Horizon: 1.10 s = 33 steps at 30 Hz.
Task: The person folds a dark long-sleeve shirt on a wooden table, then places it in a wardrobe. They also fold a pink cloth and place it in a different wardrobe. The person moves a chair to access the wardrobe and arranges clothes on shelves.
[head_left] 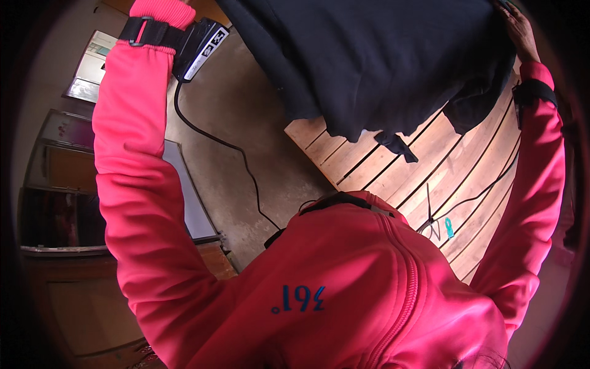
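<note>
Draping over the far slats [458, 158], the black cloth [393, 61] seems held wide so that it hangs open, the right hand [521, 35] at its far right edge, fingers' grip unclear, the left hand out of view, its state untellable.

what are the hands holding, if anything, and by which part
The right hand seems to hold the dark cloth by its upper right edge; the left hand is out of view, so its hold cannot be told.
</note>
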Tool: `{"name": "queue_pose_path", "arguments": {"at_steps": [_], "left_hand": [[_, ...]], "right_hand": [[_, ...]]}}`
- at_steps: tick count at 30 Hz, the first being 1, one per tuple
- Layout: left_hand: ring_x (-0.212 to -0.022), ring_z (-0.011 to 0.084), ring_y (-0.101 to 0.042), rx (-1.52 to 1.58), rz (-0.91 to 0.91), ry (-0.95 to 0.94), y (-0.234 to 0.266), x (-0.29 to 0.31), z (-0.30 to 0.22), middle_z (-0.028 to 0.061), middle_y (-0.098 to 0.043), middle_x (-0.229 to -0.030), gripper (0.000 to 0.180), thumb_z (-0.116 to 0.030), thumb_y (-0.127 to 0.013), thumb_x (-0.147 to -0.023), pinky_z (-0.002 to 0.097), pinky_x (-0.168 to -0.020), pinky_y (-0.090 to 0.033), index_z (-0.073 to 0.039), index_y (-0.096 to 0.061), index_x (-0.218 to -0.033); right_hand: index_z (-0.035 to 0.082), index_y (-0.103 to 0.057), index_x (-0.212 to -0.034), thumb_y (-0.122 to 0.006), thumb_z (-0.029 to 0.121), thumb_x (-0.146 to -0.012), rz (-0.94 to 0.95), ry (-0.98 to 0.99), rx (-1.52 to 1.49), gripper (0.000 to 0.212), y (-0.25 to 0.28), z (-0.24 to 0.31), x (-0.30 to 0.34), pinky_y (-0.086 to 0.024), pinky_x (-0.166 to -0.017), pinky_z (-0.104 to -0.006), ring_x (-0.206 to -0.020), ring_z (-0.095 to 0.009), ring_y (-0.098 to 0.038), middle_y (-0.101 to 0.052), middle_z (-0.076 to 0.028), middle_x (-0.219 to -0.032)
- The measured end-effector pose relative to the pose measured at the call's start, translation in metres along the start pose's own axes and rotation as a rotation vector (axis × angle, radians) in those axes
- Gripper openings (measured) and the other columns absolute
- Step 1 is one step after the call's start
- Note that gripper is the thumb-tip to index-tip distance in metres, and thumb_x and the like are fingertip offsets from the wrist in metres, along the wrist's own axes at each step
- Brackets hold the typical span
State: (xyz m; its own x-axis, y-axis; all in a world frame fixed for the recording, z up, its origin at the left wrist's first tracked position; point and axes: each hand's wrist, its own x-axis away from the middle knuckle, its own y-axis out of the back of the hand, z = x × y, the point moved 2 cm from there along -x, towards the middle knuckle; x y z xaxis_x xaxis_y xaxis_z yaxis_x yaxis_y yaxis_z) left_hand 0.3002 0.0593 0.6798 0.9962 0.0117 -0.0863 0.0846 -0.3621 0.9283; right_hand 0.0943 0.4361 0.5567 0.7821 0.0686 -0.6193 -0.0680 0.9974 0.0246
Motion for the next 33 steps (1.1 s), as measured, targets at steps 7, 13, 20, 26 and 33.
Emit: {"name": "queue_pose_path", "arguments": {"at_steps": [7, 13, 20, 26, 33], "left_hand": [[-0.070, 0.0128, -0.055, 0.031, 0.058, -0.037, -0.006, -0.009, -0.003, 0.0030, -0.062, -0.076, 0.036, -0.032, -0.070, -0.068, 0.0269, -0.065, -0.044, -0.001, -0.065, -0.086], [-0.071, 0.0134, -0.055, 0.120, 0.101, -0.069, -0.013, -0.017, -0.009, 0.0041, -0.062, -0.077, 0.037, -0.032, -0.070, -0.068, 0.0279, -0.065, -0.044, 0.000, -0.064, -0.086], [-0.069, 0.0137, -0.054, -0.072, 0.103, -0.066, -0.040, -0.050, -0.018, 0.0039, -0.061, -0.074, 0.038, -0.033, -0.068, -0.068, 0.0278, -0.063, -0.043, 0.001, -0.063, -0.083], [-0.067, 0.0087, -0.055, 0.075, 0.276, -0.151, -0.054, -0.076, -0.015, 0.0027, -0.060, -0.075, 0.045, -0.040, -0.068, -0.072, 0.0223, -0.064, -0.044, 0.001, -0.060, -0.089], [-0.064, 0.0078, -0.049, 0.043, 0.285, -0.292, -0.094, -0.148, -0.045, -0.0010, -0.054, -0.070, 0.026, -0.024, -0.058, -0.075, 0.0225, -0.061, -0.040, -0.001, -0.057, -0.085]], "right_hand": [[-0.011, -0.053, -0.101, -0.048, -0.008, -0.078, 0.013, 0.063, 0.356, 0.023, 0.020, 0.008, 0.009, -0.047, -0.067, -0.0255, -0.073, -0.022, -0.057, -0.061, -0.016, -0.088], [-0.006, -0.056, -0.103, -0.058, 0.012, -0.079, -0.025, -0.036, 0.045, 0.030, 0.045, 0.008, 0.022, -0.048, -0.071, -0.0318, -0.080, -0.024, -0.058, -0.061, -0.019, -0.095], [-0.003, -0.053, -0.108, -0.056, 0.020, -0.083, -0.071, -0.102, 0.631, 0.034, 0.074, -0.010, 0.045, -0.040, -0.081, -0.0264, -0.092, -0.016, -0.052, -0.059, -0.007, -0.097], [-0.004, -0.059, -0.092, -0.055, 0.007, -0.081, -0.037, -0.144, 0.488, 0.016, 0.070, -0.002, 0.063, -0.043, -0.071, -0.0255, -0.074, -0.012, -0.052, -0.059, -0.003, -0.079], [-0.002, -0.059, -0.094, -0.055, 0.007, -0.080, -0.220, -0.186, 0.259, 0.017, 0.118, 0.012, 0.094, -0.041, -0.067, -0.0222, -0.072, -0.009, -0.051, -0.058, -0.002, -0.077]]}}
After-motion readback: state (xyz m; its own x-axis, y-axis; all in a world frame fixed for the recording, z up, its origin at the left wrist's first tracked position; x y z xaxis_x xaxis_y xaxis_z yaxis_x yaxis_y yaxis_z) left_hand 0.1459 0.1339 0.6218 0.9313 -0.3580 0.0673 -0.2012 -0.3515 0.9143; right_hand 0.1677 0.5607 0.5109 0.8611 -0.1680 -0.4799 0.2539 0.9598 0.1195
